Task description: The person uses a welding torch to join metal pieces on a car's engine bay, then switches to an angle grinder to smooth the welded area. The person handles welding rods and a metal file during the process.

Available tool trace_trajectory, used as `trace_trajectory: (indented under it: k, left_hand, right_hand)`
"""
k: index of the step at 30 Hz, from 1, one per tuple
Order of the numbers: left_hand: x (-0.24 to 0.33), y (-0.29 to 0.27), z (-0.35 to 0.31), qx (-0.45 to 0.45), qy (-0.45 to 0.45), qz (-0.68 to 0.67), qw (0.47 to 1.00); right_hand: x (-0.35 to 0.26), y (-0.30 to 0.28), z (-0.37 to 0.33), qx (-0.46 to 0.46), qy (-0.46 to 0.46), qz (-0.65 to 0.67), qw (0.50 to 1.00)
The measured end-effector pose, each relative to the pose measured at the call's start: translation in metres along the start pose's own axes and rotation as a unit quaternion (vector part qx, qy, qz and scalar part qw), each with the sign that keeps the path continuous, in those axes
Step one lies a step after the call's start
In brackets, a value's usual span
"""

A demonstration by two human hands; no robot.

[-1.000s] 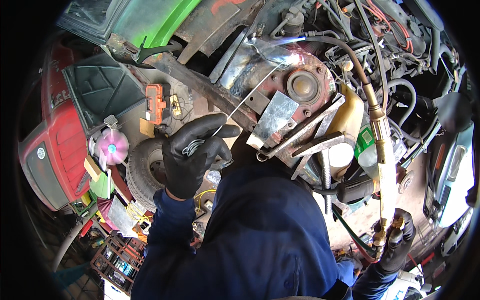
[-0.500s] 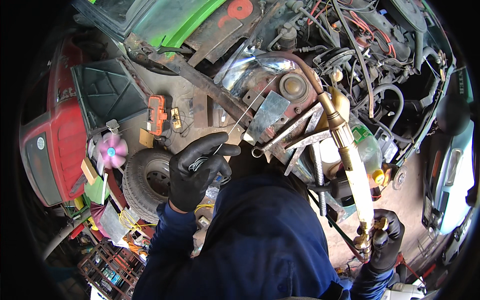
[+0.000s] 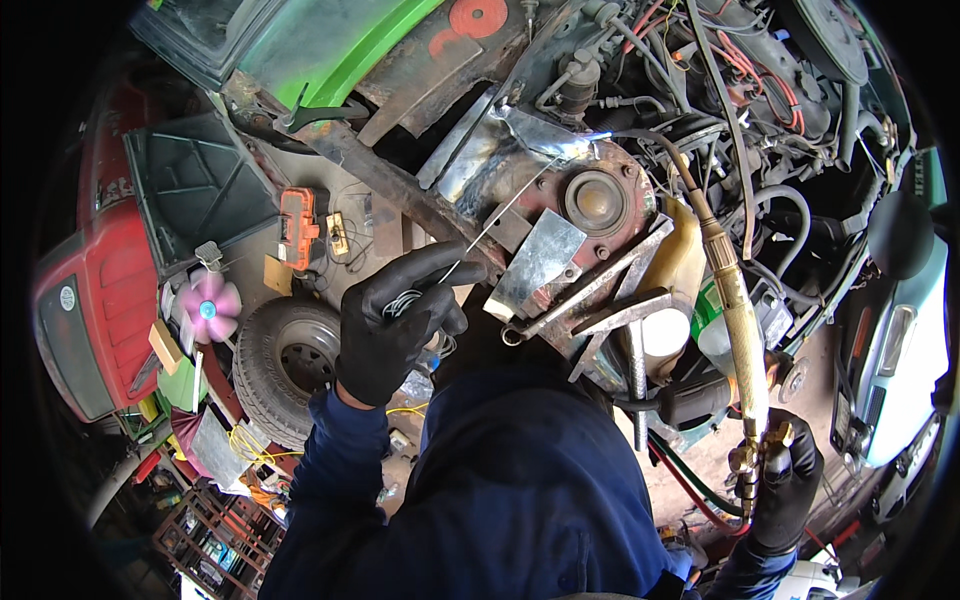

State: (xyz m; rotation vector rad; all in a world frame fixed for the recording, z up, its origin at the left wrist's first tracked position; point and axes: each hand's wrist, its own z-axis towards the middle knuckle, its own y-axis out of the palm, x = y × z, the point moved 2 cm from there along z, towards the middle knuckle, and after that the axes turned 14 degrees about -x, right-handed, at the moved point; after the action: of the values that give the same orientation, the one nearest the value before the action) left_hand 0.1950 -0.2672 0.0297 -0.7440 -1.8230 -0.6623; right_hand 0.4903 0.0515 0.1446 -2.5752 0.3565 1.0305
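Note:
My left hand (image 3: 395, 325), in a black glove, is closed on a thin welding wire (image 3: 510, 205); its spare length is coiled in the palm. The wire's straight end reaches up to the shiny sheet metal (image 3: 535, 135) around a rusty mount with a round, domed centre (image 3: 597, 197). My right hand (image 3: 787, 490), gloved too, grips the valve end of a brass gas torch (image 3: 738, 320). A small blue-white flame (image 3: 600, 135) shows at the torch's bent tip, just right of the wire's end. A loose grey metal plate (image 3: 545, 250) lies on the mount below.
Engine parts with hoses and red cables (image 3: 750, 70) fill the upper right. A rusty beam (image 3: 390, 175) slants across from a green body panel (image 3: 370, 60). At left are an orange toolbox (image 3: 298, 230), a tyre (image 3: 275, 370) and a pink fan (image 3: 208, 308). Hoses (image 3: 690, 480) hang beside my right hand.
The torch's tip has shifted right along the sheet metal, and its flame now shows. My right hand sits slightly further right and lower. The wire still points at the sheet metal.

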Motion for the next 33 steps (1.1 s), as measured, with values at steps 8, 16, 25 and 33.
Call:
trace_trajectory:
  k: [8,16,25,33]
  left_hand:
    - [-0.004,-0.004,0.020,-0.026,-0.062,-0.015,0.998]
    - [-0.008,-0.005,0.023,-0.022,-0.064,-0.021,0.997]
    - [-0.011,-0.006,0.024,-0.028,-0.049,-0.004,0.998]
    - [0.002,-0.006,0.014,0.003,-0.024,0.000,1.000]
  right_hand:
    - [-0.006,0.005,0.026,-0.013,0.012,0.018,1.000]
    - [-0.007,0.003,0.028,-0.028,0.044,0.009,0.999]
    - [-0.002,0.002,0.031,-0.032,0.040,-0.012,0.999]
    - [0.005,-0.010,0.022,-0.043,0.006,-0.013,0.999]
